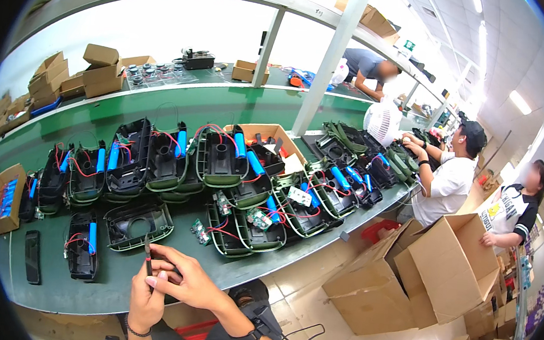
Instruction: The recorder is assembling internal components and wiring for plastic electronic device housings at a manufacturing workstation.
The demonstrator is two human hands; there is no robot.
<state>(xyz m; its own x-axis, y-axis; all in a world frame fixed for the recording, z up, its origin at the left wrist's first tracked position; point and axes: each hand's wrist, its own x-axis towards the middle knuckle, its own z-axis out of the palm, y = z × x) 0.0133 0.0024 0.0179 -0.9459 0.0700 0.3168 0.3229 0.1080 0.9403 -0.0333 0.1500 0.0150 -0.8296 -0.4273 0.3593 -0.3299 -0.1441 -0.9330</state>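
Here, head view only, one line per thing:

Left hand (145, 297): it is rising from the lower edge with fingers curled shut around the lower part of a thin dark tool (147, 257); the grip itself is hiding the tool's handle end.

Thin dark tool: it is standing nearly upright over the near edge of the counter (115, 289), its tip pointing up toward an empty green-rimmed housing (138, 223); its kind is too small to make out.

Right hand (188, 280): it is lying across the left hand's fingers, touching them and reaching toward the tool's shaft; whether it is pinching anything is hidden, so I cannot tell. A dark watch (248, 337) is sitting on that wrist.

Black housing with blue cell (82, 244): it is lying just left of the hands, red wires looping inside it.

Flat black bar (32, 256): it is resting further left, near the counter's end.

Row of housings (157, 161): black and green shells with blue cylinders and red wires are crowding the counter's middle, overlapping so that single pieces are hard to separate.

Small circuit board (200, 231): it is lying just beyond the right hand, detail blurred.

Open cardboard box (450, 261): it is standing on the floor at right, its inside not visible.

Other people: one person in a white shirt (446, 184) is working at the counter's far right; others behind are partly cut off.

Rim: the fisheye border is blackening the corners.
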